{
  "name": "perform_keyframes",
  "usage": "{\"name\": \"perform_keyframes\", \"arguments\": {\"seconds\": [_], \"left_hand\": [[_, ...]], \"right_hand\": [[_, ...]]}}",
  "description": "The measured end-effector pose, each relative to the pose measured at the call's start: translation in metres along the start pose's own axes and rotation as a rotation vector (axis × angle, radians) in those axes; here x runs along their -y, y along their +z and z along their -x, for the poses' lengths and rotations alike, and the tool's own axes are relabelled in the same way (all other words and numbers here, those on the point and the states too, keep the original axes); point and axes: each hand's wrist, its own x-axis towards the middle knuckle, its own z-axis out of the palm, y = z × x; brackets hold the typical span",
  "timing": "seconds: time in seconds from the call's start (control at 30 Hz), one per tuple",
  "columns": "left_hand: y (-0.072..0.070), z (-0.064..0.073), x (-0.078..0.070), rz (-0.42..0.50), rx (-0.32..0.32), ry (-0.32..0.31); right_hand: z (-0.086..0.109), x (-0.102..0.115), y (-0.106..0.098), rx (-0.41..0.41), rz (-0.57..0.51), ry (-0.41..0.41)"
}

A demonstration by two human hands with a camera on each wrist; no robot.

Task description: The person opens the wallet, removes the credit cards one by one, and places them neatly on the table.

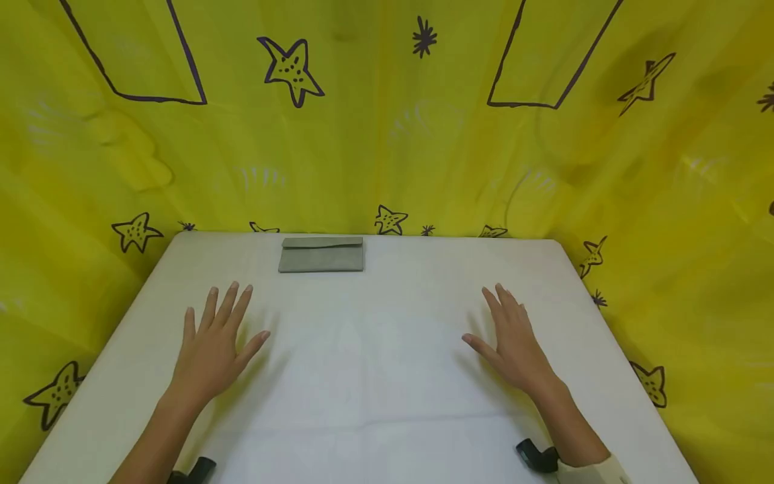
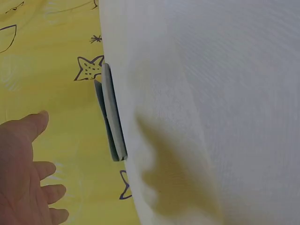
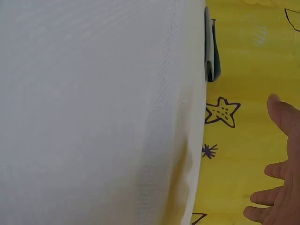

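Observation:
A flat grey-green case with a folded flap (image 1: 322, 257) lies at the far edge of the white table, left of centre in the head view. In the left wrist view the same case (image 2: 112, 115) appears edge-on, its flap slightly raised. My left hand (image 1: 211, 349) hovers over the table's left side, fingers spread, nearer to the case and holding nothing. On the right side my right hand (image 1: 514, 336) is held above the cloth with its fingers extended and nothing in it. Both hands cast shadows on the surface and stand apart from the case.
The white-covered table (image 1: 387, 363) has faint crease lines across it. A yellow curtain (image 1: 363, 148) with drawn stars and shapes surrounds its back and sides. A dark strap-like device (image 1: 537, 457) sits at the right wrist, another (image 1: 199, 470) at the left.

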Motion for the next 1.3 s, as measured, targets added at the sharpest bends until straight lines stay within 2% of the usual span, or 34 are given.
{"name": "perform_keyframes", "arguments": {"seconds": [0.37, 0.63, 0.9, 1.0, 1.17, 1.3], "left_hand": [[0.0, -0.012, -0.007, 0.082, 0.038, -0.006], [0.003, -0.022, -0.003, 0.103, 0.025, -0.009], [0.0, -0.033, -0.002, 0.188, 0.003, -0.003], [0.0, -0.037, -0.001, 0.228, 0.013, 0.0], [0.001, -0.045, -0.001, 0.278, 0.061, -0.037], [0.004, -0.049, 0.003, 0.322, 0.062, -0.056]], "right_hand": [[-0.028, 0.019, 0.008, 0.006, -0.012, -0.083], [-0.041, 0.033, 0.016, 0.02, -0.019, -0.145], [-0.049, 0.043, 0.026, 0.001, -0.022, -0.189], [-0.054, 0.048, 0.028, 0.01, -0.033, -0.191], [-0.063, 0.057, 0.033, 0.019, -0.035, -0.211], [-0.07, 0.065, 0.039, 0.025, -0.035, -0.223]]}}
